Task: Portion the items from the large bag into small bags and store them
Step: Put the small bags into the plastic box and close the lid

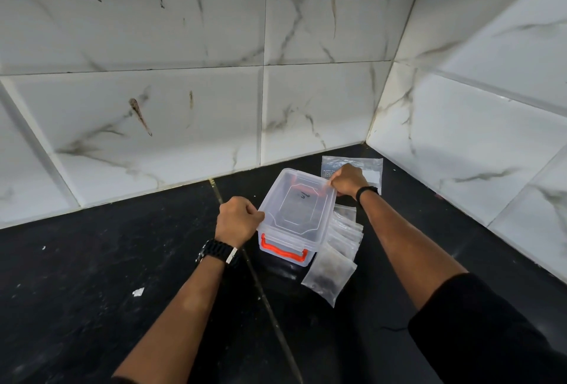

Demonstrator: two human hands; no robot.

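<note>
Left hand (237, 219), centre of frame, grips the left edge of the lid (296, 205) of a clear plastic box (288, 245), fingers curled over the rim; likely bracing that side so the lid can be lifted off or pressed on, cannot tell which. A black watch (217, 255) sits on that wrist. The box stands on the dark counter (92, 291) right of centre, one orange latch (283, 250) on its near end hanging unclipped; one more orange latch seems to show through the lid at the far end, blurry. Inside looks empty or close to it, hard to tell through the plastic. Right hand (348, 181) pinches the lid's far right corner, fingers curled on the edge, so both hands work the lid together; a black band (366, 192) is on that wrist. Small bags (329, 273), filled with something dark, lie fanned out touching the box's right side, placed close probably for loading in; about five or six, overlapping, exact count unclear. One large bag (352, 164), flat and seemingly emptied, lies behind the right hand near the wall corner, pushed out of the way. Judging by this, portioning looks done, storing not yet. One white scrap (138, 291) lies on the counter at lower left.
</note>
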